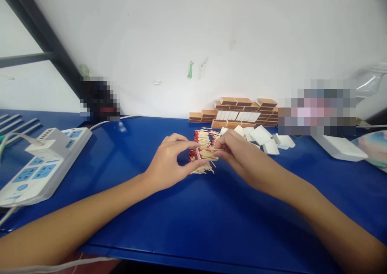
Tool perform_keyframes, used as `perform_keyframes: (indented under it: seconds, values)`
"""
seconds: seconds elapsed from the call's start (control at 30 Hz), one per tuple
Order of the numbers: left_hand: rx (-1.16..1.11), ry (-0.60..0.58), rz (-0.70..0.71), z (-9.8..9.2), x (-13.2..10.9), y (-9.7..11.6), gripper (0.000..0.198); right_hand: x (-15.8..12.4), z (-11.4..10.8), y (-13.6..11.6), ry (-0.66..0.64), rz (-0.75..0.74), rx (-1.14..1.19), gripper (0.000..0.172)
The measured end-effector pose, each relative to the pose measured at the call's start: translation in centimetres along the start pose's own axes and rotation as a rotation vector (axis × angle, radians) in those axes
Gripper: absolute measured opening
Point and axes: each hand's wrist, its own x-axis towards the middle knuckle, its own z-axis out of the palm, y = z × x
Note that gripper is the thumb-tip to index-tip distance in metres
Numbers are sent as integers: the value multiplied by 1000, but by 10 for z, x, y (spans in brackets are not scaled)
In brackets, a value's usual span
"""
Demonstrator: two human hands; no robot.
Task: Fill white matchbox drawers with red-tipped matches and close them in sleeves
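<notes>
My left hand [171, 159] grips a small white matchbox tray [198, 153] by its left end, thumb and fingers on opposite sides. Matches lie inside the tray. At the tray's right end, my right hand [234, 151] pinches a match [218, 150] between thumb and fingertips. Under and behind the tray spreads a loose pile of red-headed matches [203, 137] on the blue table. Just behind my right hand lies a heap of white matchbox trays [260, 136].
Brown matchboxes [236, 101] stand stacked against the white wall. A white power strip [45, 165] with a plugged-in adapter lies on the left of the blue table [187, 221]. At the right is a white box [341, 148], near blurred-out items.
</notes>
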Motion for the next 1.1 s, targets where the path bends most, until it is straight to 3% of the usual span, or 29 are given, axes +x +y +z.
perform_keyframes:
  seconds: [0.17,0.4,0.63,1.1]
  values:
    - [-3,-5,25,1,-2,3,38,-1,8,-9,-55,-6,-57,15]
    - [0,19,31,-2,0,3,37,-1,-3,-9,-15,-47,-41,14]
    - [-26,26,73,-2,1,3,34,-2,0,-5,40,-45,21,11]
    - [-51,36,25,-5,2,4,34,1,-2,-2,113,113,134,16]
